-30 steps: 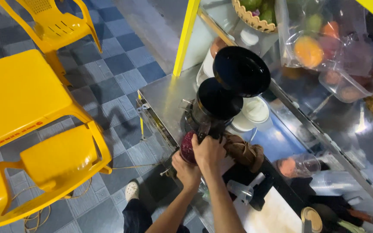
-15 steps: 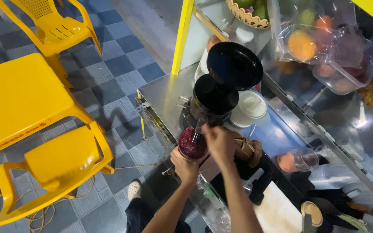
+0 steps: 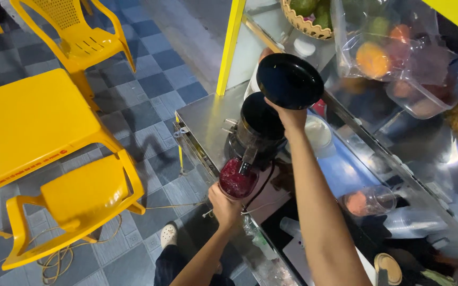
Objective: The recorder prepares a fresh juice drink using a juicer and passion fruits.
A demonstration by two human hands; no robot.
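- Since the earlier frames the right hand (image 3: 288,115) has left the cup and gone up to the juicer's round black lid (image 3: 289,80); the left hand (image 3: 223,200) has stayed under the spout.
- The cup of dark red juice (image 3: 237,179) sits just below the spout of the black juicer (image 3: 258,132), at the near-left edge of the steel counter (image 3: 202,119).
- The left hand is curled around the cup from beneath — fingers closed on its lower wall.
- The right hand is closed on the near rim of the lid, which stands tilted up.
- The cup looks thin-walled, nearly full and probably wet: best gripped low and kept level, with no squeezing.
- Further right lies a clear cup with orange fruit (image 3: 369,202); far right, bagged fruit (image 3: 393,47). Yellow chairs (image 3: 75,198) stand on the left.
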